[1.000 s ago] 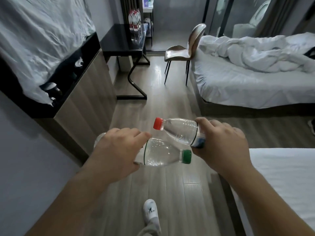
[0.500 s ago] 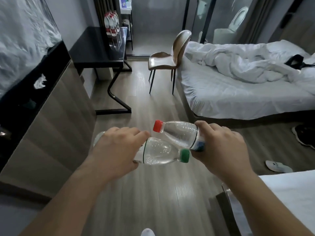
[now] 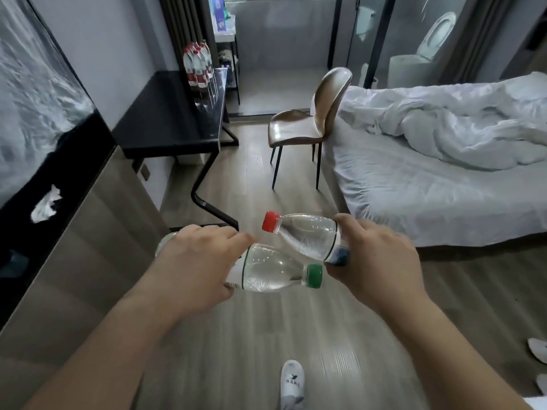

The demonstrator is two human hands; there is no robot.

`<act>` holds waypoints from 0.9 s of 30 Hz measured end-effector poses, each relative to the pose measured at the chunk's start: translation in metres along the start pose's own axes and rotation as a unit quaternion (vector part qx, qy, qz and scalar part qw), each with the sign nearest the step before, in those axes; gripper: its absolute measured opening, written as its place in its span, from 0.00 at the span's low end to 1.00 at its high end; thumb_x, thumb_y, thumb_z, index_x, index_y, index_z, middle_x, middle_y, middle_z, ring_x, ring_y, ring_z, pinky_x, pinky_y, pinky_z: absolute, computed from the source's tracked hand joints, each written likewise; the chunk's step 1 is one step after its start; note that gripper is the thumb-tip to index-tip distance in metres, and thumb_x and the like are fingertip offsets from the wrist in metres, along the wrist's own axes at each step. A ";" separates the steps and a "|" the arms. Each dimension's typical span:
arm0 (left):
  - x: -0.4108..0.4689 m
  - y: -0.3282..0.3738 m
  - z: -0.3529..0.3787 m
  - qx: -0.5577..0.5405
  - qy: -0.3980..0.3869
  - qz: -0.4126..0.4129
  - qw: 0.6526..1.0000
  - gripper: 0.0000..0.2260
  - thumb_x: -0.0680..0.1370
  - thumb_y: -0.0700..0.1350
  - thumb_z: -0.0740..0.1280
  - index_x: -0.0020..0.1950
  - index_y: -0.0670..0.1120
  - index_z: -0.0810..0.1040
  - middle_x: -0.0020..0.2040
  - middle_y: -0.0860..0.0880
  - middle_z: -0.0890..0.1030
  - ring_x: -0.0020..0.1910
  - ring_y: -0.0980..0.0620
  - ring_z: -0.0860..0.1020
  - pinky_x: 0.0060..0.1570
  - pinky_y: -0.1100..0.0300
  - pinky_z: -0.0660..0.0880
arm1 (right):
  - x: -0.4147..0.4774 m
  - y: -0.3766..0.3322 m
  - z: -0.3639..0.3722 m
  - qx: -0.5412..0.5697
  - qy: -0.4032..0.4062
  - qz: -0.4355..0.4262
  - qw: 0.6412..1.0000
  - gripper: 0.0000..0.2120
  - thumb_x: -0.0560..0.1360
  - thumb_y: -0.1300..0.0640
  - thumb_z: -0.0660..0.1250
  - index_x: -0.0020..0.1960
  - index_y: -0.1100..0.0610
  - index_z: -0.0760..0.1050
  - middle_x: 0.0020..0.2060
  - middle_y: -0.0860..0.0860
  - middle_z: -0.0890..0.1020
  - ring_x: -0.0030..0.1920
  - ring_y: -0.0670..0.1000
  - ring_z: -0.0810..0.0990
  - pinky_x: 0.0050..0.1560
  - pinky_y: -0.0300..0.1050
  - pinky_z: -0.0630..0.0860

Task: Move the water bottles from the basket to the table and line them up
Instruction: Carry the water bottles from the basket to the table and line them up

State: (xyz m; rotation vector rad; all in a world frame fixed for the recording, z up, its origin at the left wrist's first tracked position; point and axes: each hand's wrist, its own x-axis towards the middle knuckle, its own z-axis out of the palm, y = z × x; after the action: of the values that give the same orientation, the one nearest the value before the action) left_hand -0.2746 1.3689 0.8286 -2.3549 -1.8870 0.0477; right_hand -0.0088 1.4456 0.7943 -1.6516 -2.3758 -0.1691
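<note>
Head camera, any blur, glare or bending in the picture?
In the head view, lines bow toward the edges, plainly at the cabinet on the left; in the head view the red-cap bottle and green-cap bottle are sharp, the forearms at the bottom soft; in the head view the glossy table mirrors the bottles on it, and a pale sheen lies on the floor.

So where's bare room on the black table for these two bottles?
The black table is bare from the wall to its near edge, beside and before the standing bottles, which crowd its far right corner. The left hand grips the green-capped bottle, the right hand the red-capped bottle.
</note>
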 end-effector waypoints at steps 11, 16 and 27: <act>0.176 -0.127 0.002 -0.011 -0.007 -0.067 0.998 0.34 0.54 0.47 0.80 0.59 0.54 0.77 0.42 0.57 0.78 0.39 0.51 0.79 0.40 0.53 0.77 | 0.244 -0.008 0.041 0.025 0.014 -0.041 0.999 0.34 0.63 0.42 0.79 0.66 0.44 0.73 0.47 0.47 0.82 0.47 0.57 0.81 0.44 0.51 0.72; 0.256 -0.194 0.031 -0.007 0.001 -0.059 0.998 0.34 0.53 0.48 0.81 0.59 0.54 0.78 0.40 0.57 0.78 0.38 0.51 0.79 0.38 0.54 0.77 | 0.343 -0.022 0.081 0.017 0.025 -0.046 0.999 0.34 0.62 0.41 0.79 0.66 0.44 0.73 0.47 0.47 0.83 0.46 0.58 0.81 0.43 0.51 0.73; 0.443 -0.353 0.066 -0.006 -0.011 -0.020 1.000 0.31 0.56 0.53 0.79 0.58 0.54 0.78 0.40 0.57 0.79 0.37 0.50 0.79 0.36 0.52 0.78 | 0.549 -0.054 0.146 -0.015 0.020 0.000 1.000 0.35 0.59 0.41 0.80 0.63 0.45 0.74 0.42 0.48 0.81 0.42 0.59 0.81 0.40 0.51 0.72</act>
State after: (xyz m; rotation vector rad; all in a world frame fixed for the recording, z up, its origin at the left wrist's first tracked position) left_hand -0.5260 1.8809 0.8269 -2.3334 -1.9481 0.0583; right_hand -0.2598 1.9575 0.7999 -1.6463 -2.3539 -0.2375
